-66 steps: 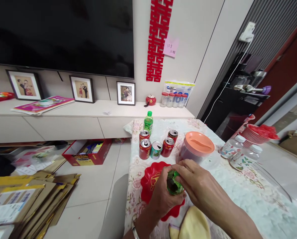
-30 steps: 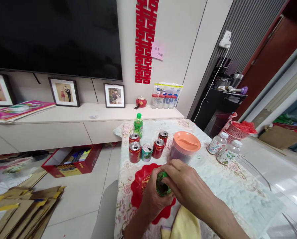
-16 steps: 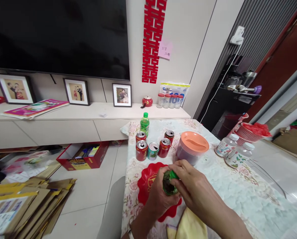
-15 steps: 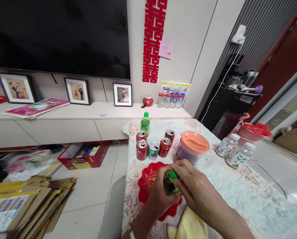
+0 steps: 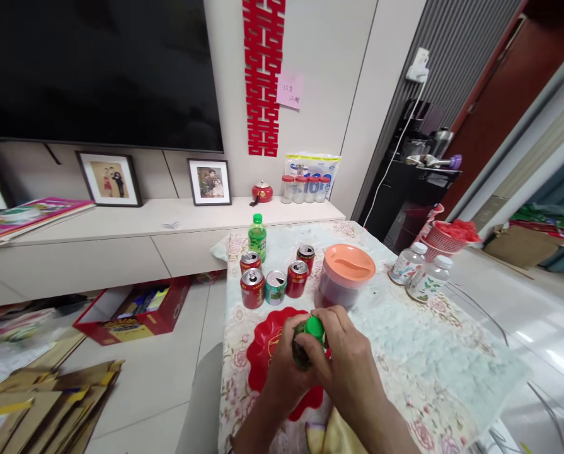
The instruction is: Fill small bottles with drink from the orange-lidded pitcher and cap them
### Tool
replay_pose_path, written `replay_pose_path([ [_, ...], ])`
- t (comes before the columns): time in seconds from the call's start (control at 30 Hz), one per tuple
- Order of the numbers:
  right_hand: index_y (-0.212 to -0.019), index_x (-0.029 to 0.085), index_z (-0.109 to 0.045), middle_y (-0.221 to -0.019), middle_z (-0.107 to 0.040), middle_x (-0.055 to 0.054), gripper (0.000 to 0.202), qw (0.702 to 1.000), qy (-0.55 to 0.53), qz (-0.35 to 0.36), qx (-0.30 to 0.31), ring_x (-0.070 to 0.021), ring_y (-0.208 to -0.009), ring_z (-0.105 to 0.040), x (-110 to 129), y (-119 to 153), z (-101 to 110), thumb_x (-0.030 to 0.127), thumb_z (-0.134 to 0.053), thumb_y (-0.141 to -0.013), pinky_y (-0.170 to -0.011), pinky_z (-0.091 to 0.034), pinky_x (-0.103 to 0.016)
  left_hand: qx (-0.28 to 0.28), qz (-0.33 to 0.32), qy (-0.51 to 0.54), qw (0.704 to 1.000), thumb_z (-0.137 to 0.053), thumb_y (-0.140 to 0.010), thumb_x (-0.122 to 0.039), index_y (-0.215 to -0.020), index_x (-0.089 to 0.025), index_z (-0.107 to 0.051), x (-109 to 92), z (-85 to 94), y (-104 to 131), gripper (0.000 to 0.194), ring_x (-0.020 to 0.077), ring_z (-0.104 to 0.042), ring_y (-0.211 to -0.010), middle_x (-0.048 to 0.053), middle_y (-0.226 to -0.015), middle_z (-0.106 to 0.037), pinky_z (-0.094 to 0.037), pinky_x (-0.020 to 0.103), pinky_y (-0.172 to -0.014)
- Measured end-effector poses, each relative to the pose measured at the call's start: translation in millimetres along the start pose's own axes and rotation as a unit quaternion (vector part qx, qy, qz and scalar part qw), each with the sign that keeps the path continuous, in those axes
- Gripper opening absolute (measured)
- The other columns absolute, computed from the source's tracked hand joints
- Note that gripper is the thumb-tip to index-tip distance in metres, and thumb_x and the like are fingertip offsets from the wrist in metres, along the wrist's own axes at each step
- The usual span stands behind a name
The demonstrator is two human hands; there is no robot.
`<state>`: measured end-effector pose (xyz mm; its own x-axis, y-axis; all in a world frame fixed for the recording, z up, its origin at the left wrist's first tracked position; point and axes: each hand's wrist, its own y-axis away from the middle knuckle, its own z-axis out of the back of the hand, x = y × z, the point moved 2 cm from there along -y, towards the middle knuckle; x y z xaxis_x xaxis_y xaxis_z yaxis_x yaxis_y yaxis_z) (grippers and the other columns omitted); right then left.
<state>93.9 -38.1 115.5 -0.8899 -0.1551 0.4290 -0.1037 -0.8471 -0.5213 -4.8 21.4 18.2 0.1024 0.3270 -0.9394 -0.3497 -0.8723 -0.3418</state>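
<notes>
Both my hands are together over the scalloped red plate. My left hand is wrapped around a dark green bottle, whose lower part is hidden. My right hand closes around the bright green cap at the bottle's top. Under my right forearm lies a pale yellow cloth, partly covered. Beyond the plate stand several drink cans: a teal can with red cans around it. A second green-capped bottle stands upright behind them.
Right of the cans stands a clear tub with an orange lid. Two white-capped jars are farther right, near a pink basket. Left on the floor are a red box and flattened cardboard.
My right hand has shifted on the cap, which now sits squarely over the bottle's top instead of to one side. The view has turned right, so everything appears farther left.
</notes>
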Motion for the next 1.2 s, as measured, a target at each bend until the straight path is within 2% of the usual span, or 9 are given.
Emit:
replay_pose_path([
  [0.1,-0.112,0.019,-0.064,-0.099,-0.071,-0.01,0.015,0.998,-0.048,-0.011,-0.036,-0.0242,-0.087,-0.075,0,7,-4,0.016,-0.058,-0.098,-0.076,-0.064,-0.037,-0.006,-0.004,-0.018,1.0,-0.078,-0.073,-0.031,-0.122,-0.024,-0.062,-3,1.8,-1,0.053,0.0289,-0.076,-0.102,0.009,-0.115,-0.076,-0.066,0.043,-0.086],
  [0.23,-0.123,0.023,-0.063,-0.108,-0.073,-0.009,0.028,0.993,-0.088,-0.028,-0.07,-0.0208,-0.097,-0.074,-1,15,-7,0.012,-0.049,-0.102,-0.084,-0.062,-0.033,-0.014,0.012,-0.04,0.999,-0.082,-0.072,-0.037,-0.12,-0.026,-0.063,-1,1.1,1,0.052,0.0278,-0.077,-0.094,0.006,-0.113,-0.077,-0.066,0.04,-0.08],
  [0.4,-0.119,0.02,-0.065,-0.104,-0.073,-0.009,0.024,0.987,-0.116,-0.048,-0.1,-0.0205,-0.096,-0.072,-6,20,-13,0.014,-0.048,-0.103,-0.083,-0.06,-0.033,-0.047,0.04,-0.036,0.997,-0.08,-0.076,-0.041,-0.122,-0.027,-0.061,3,-2.2,5,0.052,0.0268,-0.075,-0.095,0.005,-0.115,-0.076,-0.064,0.04,-0.084],
  [0.5,-0.112,0.021,-0.068,-0.103,-0.075,-0.01,0.019,0.986,-0.122,-0.052,-0.104,-0.0241,-0.096,-0.069,-8,18,-11,0.017,-0.052,-0.102,-0.084,-0.058,-0.04,-0.037,0.047,-0.058,0.997,-0.079,-0.075,-0.04,-0.12,-0.026,-0.061,3,-0.2,3,0.05,0.0271,-0.075,-0.093,0.005,-0.111,-0.076,-0.064,0.041,-0.082],
  [0.57,-0.117,0.023,-0.069,-0.112,-0.077,-0.01,0.023,0.986,-0.133,-0.041,-0.096,-0.0258,-0.105,-0.069,-9,15,-8,0.018,-0.053,-0.101,-0.091,-0.058,-0.043,-0.016,0.042,-0.072,0.996,-0.08,-0.072,-0.038,-0.119,-0.026,-0.061,2,2.1,1,0.052,0.0265,-0.076,-0.088,0.004,-0.107,-0.077,-0.065,0.039,-0.076],
  [0.73,-0.137,0.026,-0.065,-0.13,-0.078,-0.007,0.041,0.982,-0.178,-0.006,-0.07,-0.0209,-0.12,-0.072,-10,15,-5,0.015,-0.051,-0.1,-0.104,-0.057,-0.036,-0.015,0.019,-0.076,0.997,-0.08,-0.07,-0.035,-0.12,-0.025,-0.06,3,4.1,-1,0.054,0.026,-0.077,-0.084,0.005,-0.106,-0.078,-0.066,0.038,-0.072],
  [0.97,-0.132,0.027,-0.069,-0.116,-0.079,-0.008,0.04,0.975,-0.199,-0.033,-0.093,-0.0216,-0.107,-0.074,-16,18,-14,0.013,-0.052,-0.098,-0.092,-0.061,-0.034,-0.027,0.036,-0.08,0.996,-0.078,-0.073,-0.039,-0.122,-0.025,-0.059,7,1.9,3,0.055,0.0246,-0.075,-0.085,0.004,-0.106,-0.076,-0.064,0.037,-0.073],
  [1.07,-0.138,0.025,-0.065,-0.114,-0.076,-0.01,0.045,0.973,-0.196,-0.053,-0.108,-0.0241,-0.105,-0.073,-19,17,-17,0.014,-0.058,-0.095,-0.091,-0.061,-0.039,-0.002,0.02,-0.086,0.996,-0.078,-0.072,-0.034,-0.121,-0.026,-0.061,2,2.8,1,0.052,0.0253,-0.077,-0.086,0.004,-0.107,-0.077,-0.065,0.036,-0.072],
  [1.2,-0.148,0.025,-0.059,-0.117,-0.075,-0.01,0.056,0.973,-0.201,-0.056,-0.1,-0.0258,-0.109,-0.072,-19,18,-16,0.018,-0.064,-0.092,-0.093,-0.062,-0.041,-0.008,0.007,-0.083,0.997,-0.075,-0.072,-0.03,-0.122,-0.026,-0.062,-6,2.4,-1,0.052,0.0266,-0.078,-0.09,0.005,-0.11,-0.079,-0.066,0.038,-0.076],
])
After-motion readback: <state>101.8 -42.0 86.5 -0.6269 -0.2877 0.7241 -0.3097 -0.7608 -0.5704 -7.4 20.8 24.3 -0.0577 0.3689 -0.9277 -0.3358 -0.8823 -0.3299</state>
